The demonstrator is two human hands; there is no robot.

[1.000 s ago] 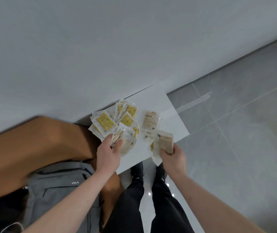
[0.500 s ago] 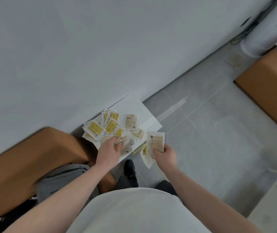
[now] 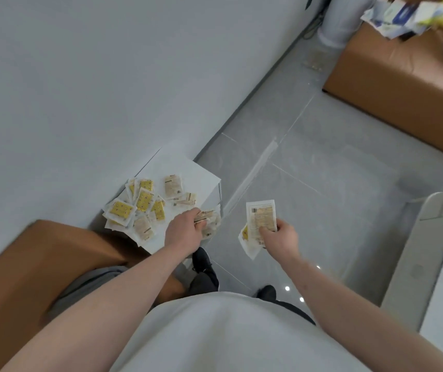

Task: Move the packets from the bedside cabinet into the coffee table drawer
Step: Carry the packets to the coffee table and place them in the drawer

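Grey floor tiles (image 3: 322,183) fill the right of the view, a pale wall (image 3: 80,76) the left, and a white bedside cabinet (image 3: 201,181) stands against that wall with a brown upholstered edge (image 3: 40,264) near and left of it. Loose packets (image 3: 145,202) lie in an overlapping heap on the cabinet top, yellow-faced ones to the left, paler ones to the right. The left hand (image 3: 185,232) sits at the cabinet's near right corner, fingers curled round a small bundle of packets (image 3: 208,220) that overhangs the edge. The right hand (image 3: 279,237) is out over the floor, well apart from the cabinet, thumb and fingers pinching a few stacked packets (image 3: 260,218), the top one standing upright, others fanning out below. A pale surface (image 3: 430,251) at the far right may be the coffee table; its drawer is not visible.

The risks are mostly slips. Slick flat packets held by one edge can slide out of the right hand's stack, especially the lower ones already splayed. The left hand's bundle sits over the corner, so a loose grip probably drops some to the floor. Sweeping more from the heap may push neighbours off the near edge. Many packets remain, so several trips look likely.
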